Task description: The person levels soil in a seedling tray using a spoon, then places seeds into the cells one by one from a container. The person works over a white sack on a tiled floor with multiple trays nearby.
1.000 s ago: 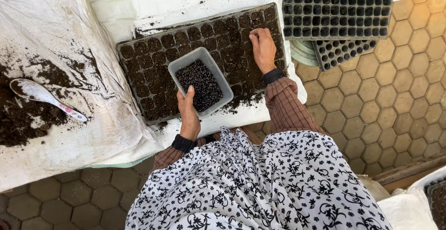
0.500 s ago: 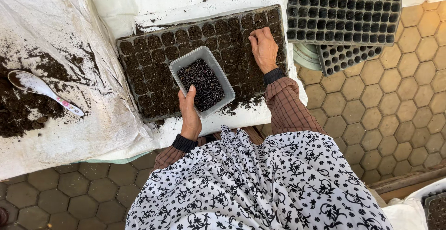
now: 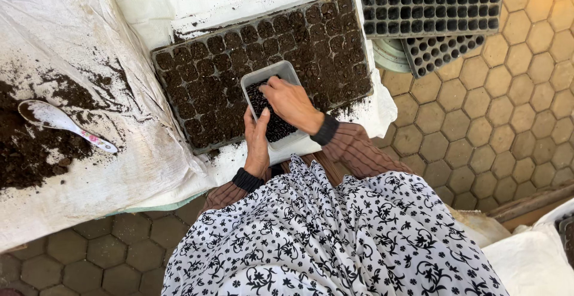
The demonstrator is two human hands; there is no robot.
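a plant nursery yard: seedling trays [image 3: 430,3], loose soil [image 3: 30,146], hexagonal pavers [image 3: 508,110].

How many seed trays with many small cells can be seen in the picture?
3. A soil-filled tray lies before the hands; an empty tray sits at top right; another empty tray pokes out beneath it. More may be hidden under that stack.

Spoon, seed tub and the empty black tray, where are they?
Spoon [image 3: 45,116]: head view, on its white bowl.
Seed tub [image 3: 258,81]: head view, on its far rim.
Empty black tray [image 3: 430,3]: head view, on its cell grid.
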